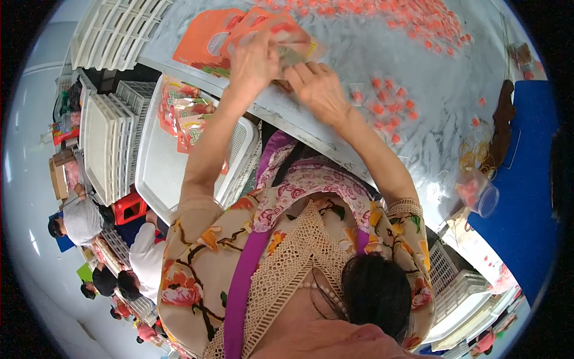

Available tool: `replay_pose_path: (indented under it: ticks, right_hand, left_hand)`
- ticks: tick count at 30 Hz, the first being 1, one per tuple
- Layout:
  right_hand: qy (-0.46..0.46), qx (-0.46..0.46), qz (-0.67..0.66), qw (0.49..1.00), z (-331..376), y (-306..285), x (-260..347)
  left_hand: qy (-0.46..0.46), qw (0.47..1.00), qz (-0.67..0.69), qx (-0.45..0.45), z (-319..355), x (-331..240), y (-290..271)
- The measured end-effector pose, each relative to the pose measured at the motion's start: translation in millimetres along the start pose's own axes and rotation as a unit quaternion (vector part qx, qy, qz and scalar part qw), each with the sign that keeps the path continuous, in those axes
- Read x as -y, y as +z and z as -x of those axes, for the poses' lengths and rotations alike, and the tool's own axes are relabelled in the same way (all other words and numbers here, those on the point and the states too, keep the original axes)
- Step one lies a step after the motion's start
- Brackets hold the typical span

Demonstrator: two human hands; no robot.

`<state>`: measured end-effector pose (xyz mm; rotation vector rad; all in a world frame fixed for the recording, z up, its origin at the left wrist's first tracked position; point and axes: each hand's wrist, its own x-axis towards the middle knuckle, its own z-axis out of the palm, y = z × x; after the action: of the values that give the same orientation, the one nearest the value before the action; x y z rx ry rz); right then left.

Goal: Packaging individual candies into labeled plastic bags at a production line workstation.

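Observation:
Over the near edge of the grey metal table point(353, 54), both my hands are closed on a candy pouch point(293, 37) with a partly clear, partly printed face. My left hand point(252, 64) pinches it on its left side. The curled fingers of my right hand point(317, 90) hold its lower right edge; part of the pouch is hidden behind the hands. Left of it lie overlapping flat orange pouches point(203, 39). To the right of my right hand is a loose group of small wrapped red candies point(388, 103). A larger spread of wrapped candies point(418, 24) covers the far side.
A white perforated tray point(164, 167) at my left bears several printed pouches point(184, 113). White crates point(107, 143) stand stacked beyond it. A clear plastic jar point(483, 200) and rubber bands point(473, 157) lie by a blue surface point(520, 209) on the right. Other people sit at far left.

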<state>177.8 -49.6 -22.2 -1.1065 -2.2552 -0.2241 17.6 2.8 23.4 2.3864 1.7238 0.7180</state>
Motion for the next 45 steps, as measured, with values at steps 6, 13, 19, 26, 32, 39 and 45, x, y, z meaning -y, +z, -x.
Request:
replay_pose_path:
  ticks: [6, 13, 19, 26, 32, 39, 45]
  right_hand:
    - [0.055, -0.009, -0.026, 0.998, 4.8, -19.9, -9.4]
    - [0.095, 0.078, -0.084, 0.989, 42.1, -38.7, 16.4]
    - [0.24, 0.036, -0.03, 0.97, 80.0, -37.2, -5.0]
    - [0.321, 0.067, 0.093, 0.94, 104.2, -33.3, -44.7]
    - [0.3, 0.045, 0.021, 0.953, 111.6, -22.1, -45.8]
    - [0.435, -0.183, -0.228, 0.852, 112.5, -32.5, -52.4]
    - [0.461, -0.531, -0.569, 0.425, 41.3, -91.4, -42.6]
  left_hand:
    - [0.056, 0.988, 0.105, 0.101, 6.0, -9.6, -1.9]
    - [-0.037, 0.993, 0.11, 0.018, -10.6, -16.5, -10.7]
    - [-0.052, 0.992, 0.113, -0.021, -5.0, -20.7, -21.6]
    - [-0.137, 0.985, 0.105, 0.032, 3.6, -22.2, -20.8]
    - [-0.005, 0.988, 0.156, -0.011, -4.9, -36.3, 11.3]
    - [-0.01, 0.987, 0.157, 0.019, -3.6, -74.9, 46.7]
    - [0.042, 0.987, 0.149, 0.035, 2.3, -111.2, 65.4]
